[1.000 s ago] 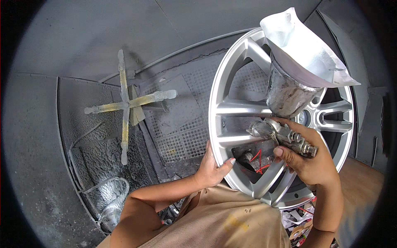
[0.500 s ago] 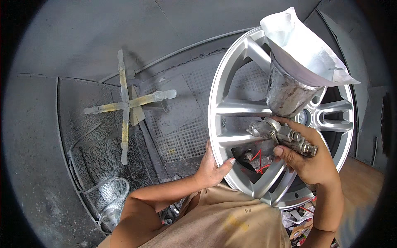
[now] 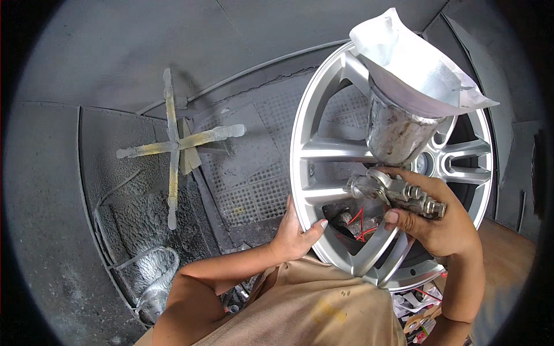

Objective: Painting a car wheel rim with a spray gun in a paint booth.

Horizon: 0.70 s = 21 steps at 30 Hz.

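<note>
Silver metal spray gun (image 3: 397,192) at three o'clock is gripped by your right hand (image 3: 443,224); your left hand (image 3: 295,235) clasps the silver spoked wheel (image 3: 340,150). If tilted, its white paper cone (image 3: 416,69) may spill onto the wheel.

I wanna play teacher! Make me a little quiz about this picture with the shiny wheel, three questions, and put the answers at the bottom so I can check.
1. True or false: the left hand is touching the wheel.

2. Pick one. The right hand holds:
A. a paintbrush
B. a spray gun
C. a hammer

3. Count them: how many arms does the cross-shaped stand have?

Key:
1. True, it is at the wheel's outer edge.
2. B
3. Four
</note>
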{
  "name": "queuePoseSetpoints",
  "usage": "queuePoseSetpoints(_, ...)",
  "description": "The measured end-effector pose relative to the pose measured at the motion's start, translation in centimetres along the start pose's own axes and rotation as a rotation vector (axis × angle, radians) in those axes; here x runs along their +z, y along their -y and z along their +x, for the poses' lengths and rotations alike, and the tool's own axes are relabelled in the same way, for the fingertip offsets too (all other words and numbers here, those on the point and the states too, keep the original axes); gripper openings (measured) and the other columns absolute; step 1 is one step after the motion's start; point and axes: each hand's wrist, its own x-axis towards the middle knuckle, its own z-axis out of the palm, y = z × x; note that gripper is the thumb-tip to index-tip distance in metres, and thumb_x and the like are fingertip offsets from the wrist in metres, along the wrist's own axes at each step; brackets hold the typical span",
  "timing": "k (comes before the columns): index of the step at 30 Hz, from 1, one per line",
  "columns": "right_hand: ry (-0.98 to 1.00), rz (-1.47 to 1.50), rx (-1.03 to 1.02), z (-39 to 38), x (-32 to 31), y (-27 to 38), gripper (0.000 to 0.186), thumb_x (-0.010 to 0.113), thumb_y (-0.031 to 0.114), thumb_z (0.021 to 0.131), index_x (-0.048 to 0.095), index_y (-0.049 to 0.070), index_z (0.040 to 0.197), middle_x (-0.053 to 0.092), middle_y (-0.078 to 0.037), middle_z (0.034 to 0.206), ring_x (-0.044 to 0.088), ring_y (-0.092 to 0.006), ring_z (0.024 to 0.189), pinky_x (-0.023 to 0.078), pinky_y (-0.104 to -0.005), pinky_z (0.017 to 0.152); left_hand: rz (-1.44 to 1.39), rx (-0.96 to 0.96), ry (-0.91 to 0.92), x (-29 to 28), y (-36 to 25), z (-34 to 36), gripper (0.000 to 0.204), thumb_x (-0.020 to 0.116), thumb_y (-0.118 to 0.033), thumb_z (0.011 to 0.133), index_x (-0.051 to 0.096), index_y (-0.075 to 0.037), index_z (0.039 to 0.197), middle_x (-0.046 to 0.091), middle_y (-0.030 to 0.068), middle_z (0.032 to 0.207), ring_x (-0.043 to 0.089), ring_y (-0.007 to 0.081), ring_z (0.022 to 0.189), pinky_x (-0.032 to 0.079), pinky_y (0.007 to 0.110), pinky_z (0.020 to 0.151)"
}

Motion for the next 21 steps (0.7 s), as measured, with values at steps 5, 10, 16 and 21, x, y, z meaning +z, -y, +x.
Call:
queuePoseSetpoints(5, -0.020, 0.064, 0.151, 0.3, -0.1, 1.3, 0.044, 0.072, 0.009, 0.086, 0.059, 0.003, 0.128, 0.071, -0.009, 0.097, 0.064, -0.0113, 0.083, 0.051, -0.0258, 0.076, -0.005, -0.027, 0.011, 0.0, -0.3, 0.1, 0.068, 0.064, -0.010, 0.082, 0.028, 0.005, 0.137, 0.041, 0.0237, 0.125, 0.044, 0.0365, 0.117, 0.033, 0.042, 0.105)
queuePoseSetpoints(10, -0.033, 0.010, 0.100, 0.5, -0.2, 0.8, 0.044, 0.072, 0.007, 0.086, 0.060, 0.002, 0.127, 0.071, -0.009, 0.097, 0.063, -0.0101, 0.083, 0.051, -0.0258, 0.075, 0.005, 0.001, 0.015, 0.0, 0.1, 0.1, 0.069, 0.064, -0.009, 0.081, 0.028, 0.005, 0.138, 0.040, 0.0234, 0.124, 0.044, 0.0364, 0.117, 0.034, 0.043, 0.104)
queuePoseSetpoints(16, 0.007, 0.045, 0.077, 0.5, -0.4, 0.7, 0.045, 0.073, 0.006, 0.084, 0.060, 0.002, 0.127, 0.071, -0.010, 0.098, 0.064, -0.0110, 0.084, 0.052, -0.0265, 0.075, 0.002, 0.020, 0.010, 0.1, 0.0, 0.0, 0.069, 0.065, -0.009, 0.081, 0.028, 0.005, 0.138, 0.040, 0.0233, 0.123, 0.045, 0.0364, 0.116, 0.035, 0.042, 0.103)
queuePoseSetpoints(21, 0.095, 0.120, 0.141, 0.6, -0.7, 1.1, 0.047, 0.074, 0.007, 0.084, 0.059, 0.001, 0.128, 0.071, -0.010, 0.094, 0.066, -0.0126, 0.079, 0.054, -0.0272, 0.072, 0.004, 0.015, 0.007, 0.2, 0.0, -0.1, 0.070, 0.065, -0.008, 0.081, 0.027, 0.004, 0.138, 0.040, 0.0226, 0.123, 0.045, 0.0358, 0.116, 0.035, 0.042, 0.103)
